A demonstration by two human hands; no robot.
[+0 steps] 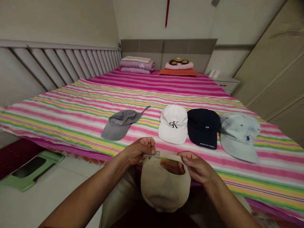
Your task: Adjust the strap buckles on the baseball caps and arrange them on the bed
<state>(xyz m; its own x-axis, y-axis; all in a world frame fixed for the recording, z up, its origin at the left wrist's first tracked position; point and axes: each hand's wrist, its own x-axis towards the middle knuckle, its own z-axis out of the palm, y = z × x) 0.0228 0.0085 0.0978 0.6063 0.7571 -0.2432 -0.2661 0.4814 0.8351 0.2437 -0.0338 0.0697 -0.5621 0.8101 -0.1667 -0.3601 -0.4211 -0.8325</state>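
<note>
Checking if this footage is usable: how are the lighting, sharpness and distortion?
In the head view, light is dim, with the tan cap shaded; same view, brim lettering on the navy cap is too soft to read clearly; head view again, the striped sheet looks stretched toward the edges.

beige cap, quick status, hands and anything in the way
Left hand at clasp, right hand at opposite edge. Beige cap held between, strap uppermost. Gray cap, white cap, navy cap, pale cap beyond on bed, not in the way.

The tan cap's brim is hidden, the left cap's print illegible, and the far rod cut off above.
</note>
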